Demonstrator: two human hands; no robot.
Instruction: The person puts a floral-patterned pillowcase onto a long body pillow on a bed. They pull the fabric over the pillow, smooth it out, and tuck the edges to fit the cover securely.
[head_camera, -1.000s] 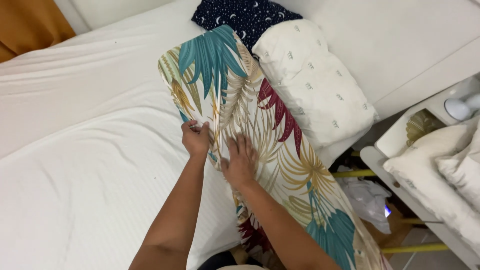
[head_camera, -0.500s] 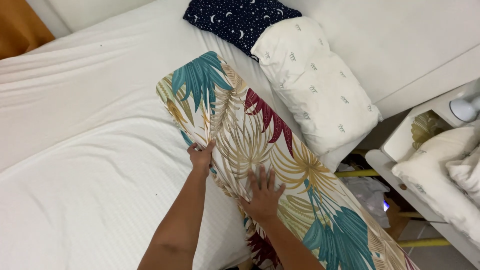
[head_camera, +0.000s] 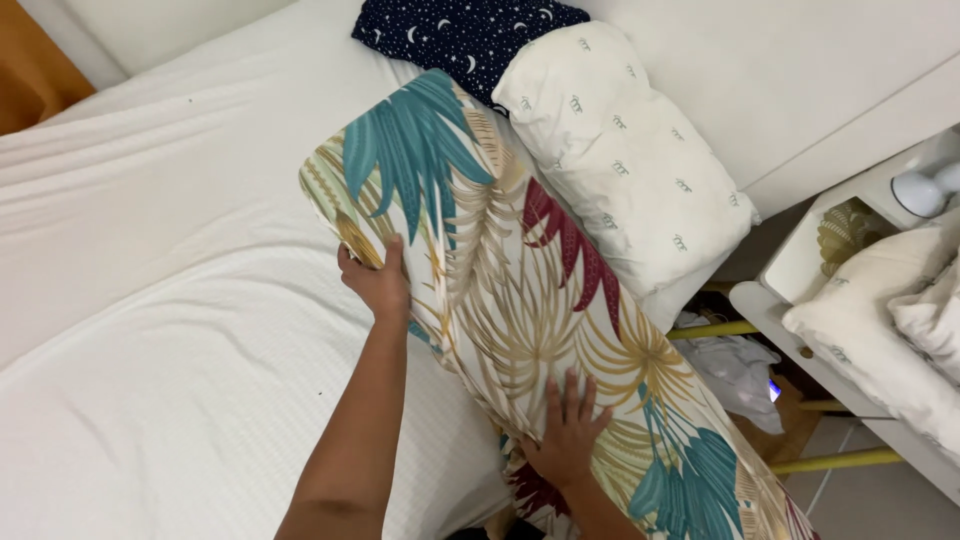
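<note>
A white bed sheet (head_camera: 150, 350) with a fine ribbed weave covers the mattress on the left, soft folds running across it. On it, along the right edge of the bed, lies a long bolster pillow (head_camera: 520, 290), a thick rounded cylinder in a smooth printed cover with palm leaves in teal, dark red and beige on cream. The left hand (head_camera: 378, 282) grips its left side near the upper end, fingers curled around the fabric. The right hand (head_camera: 568, 430) rests lower on top of the bolster, fingers stretched flat and slightly spread, holding nothing. Above the bolster is a dark navy pillow (head_camera: 460, 35) with small moons and stars, and touching the bolster on the right lies a plump cream pillow (head_camera: 630, 170) with small grey marks. Further right, another cream cushion (head_camera: 880, 340) lies on a white bedside shelf (head_camera: 800, 330).
</note>
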